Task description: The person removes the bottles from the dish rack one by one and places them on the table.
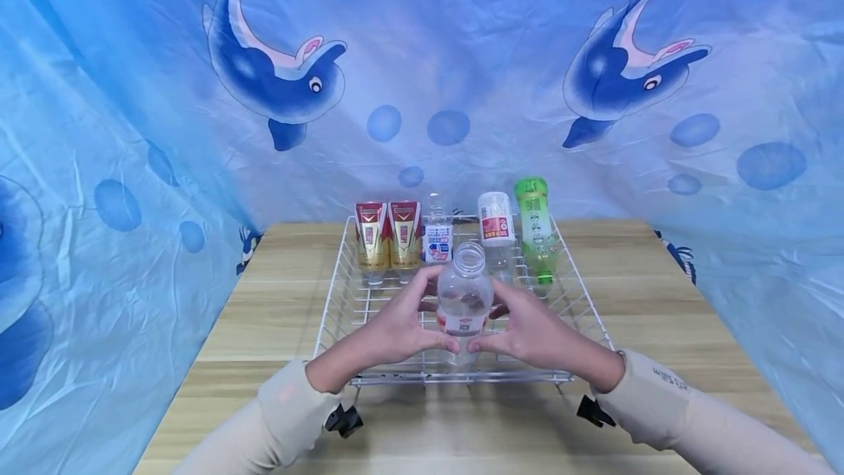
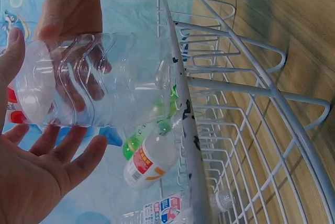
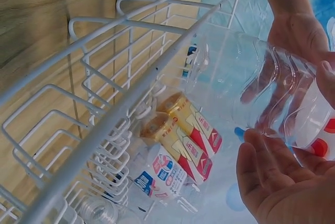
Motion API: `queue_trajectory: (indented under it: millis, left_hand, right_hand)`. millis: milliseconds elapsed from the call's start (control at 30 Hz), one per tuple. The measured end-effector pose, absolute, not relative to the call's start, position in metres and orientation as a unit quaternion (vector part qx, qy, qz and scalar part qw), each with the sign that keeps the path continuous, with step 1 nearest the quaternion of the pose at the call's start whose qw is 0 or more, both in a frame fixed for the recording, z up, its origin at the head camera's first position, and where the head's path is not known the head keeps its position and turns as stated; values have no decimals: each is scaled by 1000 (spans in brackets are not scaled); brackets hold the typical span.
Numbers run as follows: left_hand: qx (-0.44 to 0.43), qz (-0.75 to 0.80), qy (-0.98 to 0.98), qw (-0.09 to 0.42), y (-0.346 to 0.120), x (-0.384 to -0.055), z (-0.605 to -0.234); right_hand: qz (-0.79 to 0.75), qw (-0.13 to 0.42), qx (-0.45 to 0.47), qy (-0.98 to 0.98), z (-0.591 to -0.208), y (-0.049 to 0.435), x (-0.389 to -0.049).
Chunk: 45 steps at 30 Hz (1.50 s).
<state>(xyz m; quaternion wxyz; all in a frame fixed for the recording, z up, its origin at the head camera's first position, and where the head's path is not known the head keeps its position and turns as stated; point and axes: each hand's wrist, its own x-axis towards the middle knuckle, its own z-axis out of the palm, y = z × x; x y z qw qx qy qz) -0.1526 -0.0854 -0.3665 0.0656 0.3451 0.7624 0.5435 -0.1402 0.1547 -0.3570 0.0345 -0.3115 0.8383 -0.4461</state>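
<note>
A clear, capless plastic bottle [image 1: 464, 292] with a white and red label is held between both hands over the front part of a white wire basket [image 1: 422, 378]. Its open mouth points up and toward the head camera. On its left side, my left hand [image 1: 407, 317] grips it with thumb in front and fingers behind. My right hand [image 1: 530, 319] holds the opposite side in the same way, the two thumbs nearly meeting. In the left wrist view the ribbed lower body of the bottle [image 2: 112, 80] shows beside the basket's front rail [image 2: 183, 103].
Along the basket's back stand two red-and-gold containers [image 1: 387, 234], a clear bottle with a blue-and-white label [image 1: 437, 240], a white-topped bottle with a red label [image 1: 496, 220] and a green bottle [image 1: 537, 226], cap down. Beneath is a wooden table [image 1: 264, 328]; a blue dolphin-print sheet [image 1: 422, 57] hangs behind.
</note>
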Motion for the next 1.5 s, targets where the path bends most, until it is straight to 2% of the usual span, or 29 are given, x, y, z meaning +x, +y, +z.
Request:
queue_trajectory:
  millis: [233,567,700,933,1500]
  left_hand:
    - [357,516,776,58,-89,-153,-366]
    - [334,452,824,73,-104,-151,-371]
    - [313,370,871,74,-112,-150,-374]
    - [289,197,936,33,-129,-149,-383]
    - [267,183,946,16,-156,-152,-404]
  right_hand:
    - [-438,17,-301,847,-356,155,-142]
    - [-443,21,-285,850,-360,156,-141]
    - [-441,18,-279,853,-360,158,-141]
    - [-448,13,-265,854,-360,164,-143]
    - [-463,15,-241,853,-362,180,-152]
